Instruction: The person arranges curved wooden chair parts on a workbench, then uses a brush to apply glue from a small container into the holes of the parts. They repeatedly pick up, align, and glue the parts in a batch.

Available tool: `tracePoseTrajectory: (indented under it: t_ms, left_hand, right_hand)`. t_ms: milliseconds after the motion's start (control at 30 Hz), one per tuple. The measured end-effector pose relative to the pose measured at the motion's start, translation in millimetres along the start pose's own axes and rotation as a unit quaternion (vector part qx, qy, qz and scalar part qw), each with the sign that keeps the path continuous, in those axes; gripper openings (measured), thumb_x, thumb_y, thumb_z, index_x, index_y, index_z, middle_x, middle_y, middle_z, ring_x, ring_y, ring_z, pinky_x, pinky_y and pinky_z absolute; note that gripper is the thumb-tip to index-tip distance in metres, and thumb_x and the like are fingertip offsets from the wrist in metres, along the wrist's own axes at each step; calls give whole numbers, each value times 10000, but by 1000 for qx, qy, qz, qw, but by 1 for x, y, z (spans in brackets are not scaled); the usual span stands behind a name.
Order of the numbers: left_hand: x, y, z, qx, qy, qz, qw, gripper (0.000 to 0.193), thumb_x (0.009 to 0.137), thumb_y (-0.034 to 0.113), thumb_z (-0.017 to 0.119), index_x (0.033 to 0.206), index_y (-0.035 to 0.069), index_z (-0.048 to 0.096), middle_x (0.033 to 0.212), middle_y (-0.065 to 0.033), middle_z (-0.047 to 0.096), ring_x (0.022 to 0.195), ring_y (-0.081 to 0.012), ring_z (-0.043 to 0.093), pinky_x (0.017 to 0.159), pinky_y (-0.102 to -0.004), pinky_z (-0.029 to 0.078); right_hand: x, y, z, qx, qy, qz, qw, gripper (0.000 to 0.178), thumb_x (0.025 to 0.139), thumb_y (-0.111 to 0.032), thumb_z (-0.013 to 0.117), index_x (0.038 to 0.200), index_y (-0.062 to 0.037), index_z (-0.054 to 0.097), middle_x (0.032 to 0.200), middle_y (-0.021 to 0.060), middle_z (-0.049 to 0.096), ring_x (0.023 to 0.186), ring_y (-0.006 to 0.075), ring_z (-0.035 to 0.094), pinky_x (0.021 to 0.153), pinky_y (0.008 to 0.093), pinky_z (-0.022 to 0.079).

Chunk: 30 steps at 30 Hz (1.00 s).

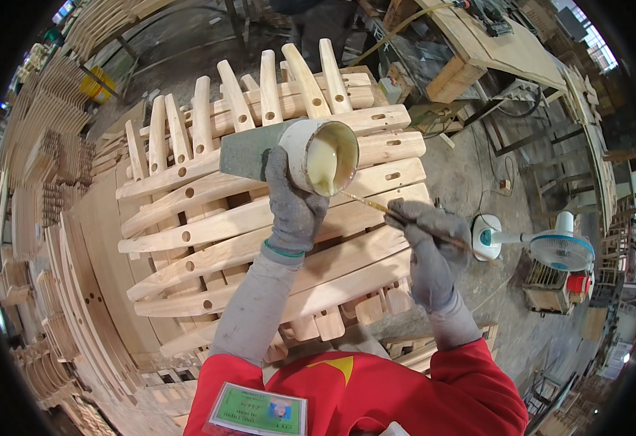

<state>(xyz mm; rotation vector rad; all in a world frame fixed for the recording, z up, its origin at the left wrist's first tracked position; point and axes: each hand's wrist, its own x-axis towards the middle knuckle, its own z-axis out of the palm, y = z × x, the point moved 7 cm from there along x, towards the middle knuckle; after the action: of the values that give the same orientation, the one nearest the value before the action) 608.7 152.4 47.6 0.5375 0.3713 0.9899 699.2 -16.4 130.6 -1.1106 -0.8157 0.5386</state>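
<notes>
My left hand [294,207], in a grey glove, grips a round whitish cup [301,156] tilted so its mouth faces me. Inside lies a thick cream-coloured liquid [323,166] that looks like glue. A flat grey-green piece [245,150] sticks out to the left of the cup; whether it is joined to it I cannot tell. My gloved right hand [430,236] is closed around a thin stick [365,202], its yellowish end at the cup's lower rim. Below both hands lie curved pale wooden slats [209,221] with round holes and slots, stacked crosswise in layers.
A white and blue fan [561,251] stands on the floor at right. A workbench [507,54] fills the far right. Stacked wooden parts [49,174] line the left, near a yellow bucket [98,83]. Cables [481,174] run across the floor.
</notes>
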Motion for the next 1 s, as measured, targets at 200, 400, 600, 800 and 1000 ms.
tracePoseTrajectory:
  t_ms: [200,400,600,800,1000]
  left_hand:
    - [-7,-1,8,-6,-12,-32,999,423,935,400,441,1253,122,445,1257,-23,483,1151,-182,469,985,-350,407]
    - [-3,-10,8,-40,21,-51,998,438,924,416,462,1250,122,475,1230,-26,528,1147,-192,496,986,-372,421]
    - [18,-28,-10,-78,23,-82,993,440,936,421,446,1252,116,473,1231,-40,530,1164,-222,490,997,-419,412]
    - [19,-31,-8,-79,3,-95,992,439,938,420,441,1255,118,469,1235,-41,527,1171,-218,484,1007,-422,402]
    - [18,-29,-5,-112,-13,-99,989,400,906,313,549,1236,104,457,1174,-25,554,1112,-163,529,985,-337,433]
  right_hand:
    - [0,24,-5,27,56,56,997,187,836,103,524,1015,48,526,1025,217,620,918,255,636,858,347,519]
    - [-6,8,-12,86,107,36,990,171,834,72,550,1003,56,530,964,199,630,865,243,644,768,361,559]
    - [45,3,-77,-48,158,117,979,169,864,-58,594,975,70,578,888,140,640,795,203,650,707,309,567]
    - [58,23,-86,-80,126,147,978,168,878,-78,583,962,67,579,855,122,633,736,173,642,674,269,556]
    - [62,44,-107,-54,121,163,978,159,865,-77,592,941,63,577,844,115,632,719,170,638,638,262,550]
